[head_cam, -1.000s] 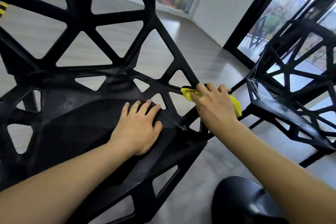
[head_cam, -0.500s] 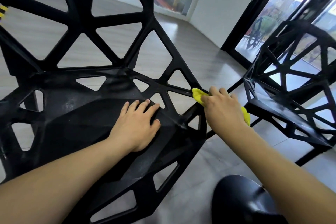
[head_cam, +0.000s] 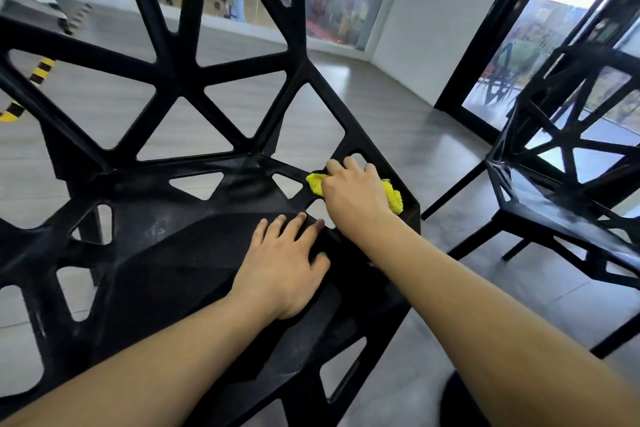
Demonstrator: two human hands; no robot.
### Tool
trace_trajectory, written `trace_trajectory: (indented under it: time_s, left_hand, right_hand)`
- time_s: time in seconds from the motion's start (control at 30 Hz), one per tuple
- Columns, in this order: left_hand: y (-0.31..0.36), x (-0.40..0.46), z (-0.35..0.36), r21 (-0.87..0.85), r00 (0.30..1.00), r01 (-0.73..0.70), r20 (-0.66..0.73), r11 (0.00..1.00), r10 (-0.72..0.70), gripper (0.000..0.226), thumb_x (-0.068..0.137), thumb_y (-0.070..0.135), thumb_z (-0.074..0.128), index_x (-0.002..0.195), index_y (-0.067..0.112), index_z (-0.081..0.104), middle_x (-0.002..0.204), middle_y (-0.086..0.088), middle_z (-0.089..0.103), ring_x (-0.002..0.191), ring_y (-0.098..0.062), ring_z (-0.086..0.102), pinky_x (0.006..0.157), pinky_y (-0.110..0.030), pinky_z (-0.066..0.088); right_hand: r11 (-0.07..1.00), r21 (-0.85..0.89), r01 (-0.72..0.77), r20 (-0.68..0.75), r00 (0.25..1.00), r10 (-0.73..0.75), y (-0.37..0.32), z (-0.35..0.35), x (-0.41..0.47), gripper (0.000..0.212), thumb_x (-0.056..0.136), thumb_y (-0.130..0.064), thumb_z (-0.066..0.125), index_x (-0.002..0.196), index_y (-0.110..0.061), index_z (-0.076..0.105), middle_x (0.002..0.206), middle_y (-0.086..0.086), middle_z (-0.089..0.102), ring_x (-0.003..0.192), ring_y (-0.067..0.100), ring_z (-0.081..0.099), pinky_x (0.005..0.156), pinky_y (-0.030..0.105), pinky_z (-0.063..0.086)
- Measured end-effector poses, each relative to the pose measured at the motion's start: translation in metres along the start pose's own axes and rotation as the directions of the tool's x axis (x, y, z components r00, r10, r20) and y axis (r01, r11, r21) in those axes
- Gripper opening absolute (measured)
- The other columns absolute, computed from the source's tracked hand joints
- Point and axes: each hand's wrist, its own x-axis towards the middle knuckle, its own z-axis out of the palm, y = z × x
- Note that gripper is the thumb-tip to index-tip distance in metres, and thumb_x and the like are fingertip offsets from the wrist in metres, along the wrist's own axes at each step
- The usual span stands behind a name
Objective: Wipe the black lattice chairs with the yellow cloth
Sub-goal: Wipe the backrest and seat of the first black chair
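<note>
Right hand [head_cam: 356, 192] grips yellow cloth [head_cam: 393, 196] on lattice chair [head_cam: 173, 253] rim. Left hand [head_cam: 282, 263] flat, open on seat. Cloth may snag in a cutout.

Two black lattice chairs were counted: a near chair [head_cam: 180, 253] and a far chair [head_cam: 568, 204] at the right. One yellow cloth [head_cam: 391, 196] was seen. Two hands were counted, a left hand [head_cam: 284, 267] and a right hand [head_cam: 353, 191]. One dark rounded object [head_cam: 457, 406], too blurred to identify, was noted at the bottom edge.
</note>
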Motion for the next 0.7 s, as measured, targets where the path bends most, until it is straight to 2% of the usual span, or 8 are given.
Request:
trace_trajectory:
  time_s: [0.23,0.33,0.4,0.5,0.53,0.6,0.63,0.7]
  left_hand:
    - [0.001,-0.002,0.0,0.004,1.0,-0.005,0.0,1.0,0.005,0.061,0.099,0.056,0.022,0.157,0.04,0.011,0.167,0.006,0.011,0.153,-0.022,0.004,0.125,-0.044,-0.001]
    - [0.003,-0.006,0.0,-0.003,1.0,-0.003,-0.01,1.0,0.003,0.061,0.099,0.055,0.021,0.157,0.039,0.012,0.167,0.006,0.011,0.153,-0.022,0.004,0.125,-0.043,-0.002]
    - [0.002,-0.006,-0.002,-0.008,1.0,0.0,-0.025,1.0,0.0,0.061,0.099,0.055,0.021,0.157,0.04,0.011,0.167,0.007,0.011,0.153,-0.021,0.004,0.125,-0.043,-0.002]
    - [0.001,-0.005,-0.004,-0.025,0.999,0.002,-0.034,1.0,-0.003,0.061,0.099,0.054,0.021,0.157,0.04,0.011,0.167,0.007,0.01,0.153,-0.02,0.002,0.125,-0.043,-0.002]
    - [0.0,-0.006,-0.004,-0.028,0.999,0.001,-0.034,1.0,-0.002,0.06,0.099,0.054,0.021,0.157,0.04,0.011,0.167,0.008,0.009,0.153,-0.02,0.002,0.125,-0.043,-0.002]
    - [0.0,-0.007,-0.004,-0.033,0.999,0.002,-0.034,0.999,-0.003,0.06,0.099,0.054,0.021,0.157,0.04,0.011,0.167,0.008,0.009,0.153,-0.019,0.002,0.125,-0.042,-0.002]
    - [0.0,-0.007,-0.004,-0.039,0.999,0.003,-0.036,0.999,-0.004,0.06,0.099,0.054,0.022,0.156,0.041,0.012,0.167,0.009,0.01,0.153,-0.019,0.002,0.125,-0.042,-0.003]
    - [0.0,-0.006,-0.003,-0.038,0.999,0.004,-0.053,0.999,-0.006,0.06,0.098,0.054,0.022,0.156,0.041,0.013,0.166,0.01,0.011,0.153,-0.018,0.003,0.125,-0.042,-0.003]
  right_hand:
    - [0.975,-0.005,-0.22,0.043,0.975,0.22,0.032,0.006,-0.044,0.018,0.096,-0.024,0.05,0.1,-0.018,0.067,0.111,0.0,0.049,0.103,0.027,0.047,0.071,0.038,0.035]
    - [0.906,0.27,-0.327,0.049,0.944,0.326,0.041,-0.018,-0.031,0.028,0.096,-0.032,0.048,0.105,-0.016,0.069,0.106,0.004,0.051,0.102,0.03,0.053,0.077,0.038,0.044]
    - [0.761,0.53,-0.374,-0.1,0.864,0.494,0.057,-0.038,-0.01,0.031,0.093,-0.036,0.049,0.104,-0.015,0.07,0.099,0.006,0.049,0.098,0.034,0.055,0.079,0.038,0.044]
    - [0.615,0.724,-0.311,-0.309,0.652,0.692,0.081,-0.054,0.037,0.039,0.093,-0.04,0.046,0.113,-0.014,0.067,0.108,0.013,0.053,0.103,0.035,0.053,0.088,0.04,0.044]
    - [0.58,0.755,-0.305,-0.277,0.654,0.704,0.083,-0.051,0.052,0.04,0.095,-0.042,0.047,0.118,-0.015,0.066,0.113,0.014,0.054,0.106,0.035,0.052,0.092,0.039,0.043]
    - [0.527,0.793,-0.305,-0.081,0.805,0.588,0.078,-0.033,0.076,0.045,0.095,-0.049,0.052,0.127,-0.018,0.061,0.121,0.013,0.057,0.112,0.033,0.055,0.1,0.037,0.043]
    - [0.519,0.799,-0.302,0.008,0.87,0.493,0.073,-0.019,0.082,0.048,0.093,-0.052,0.055,0.129,-0.021,0.059,0.121,0.011,0.061,0.113,0.031,0.057,0.099,0.038,0.045]
    - [0.563,0.779,-0.276,0.032,0.914,0.404,0.069,0.001,0.083,0.052,0.09,-0.057,0.058,0.132,-0.027,0.054,0.119,0.007,0.064,0.11,0.029,0.059,0.09,0.037,0.047]
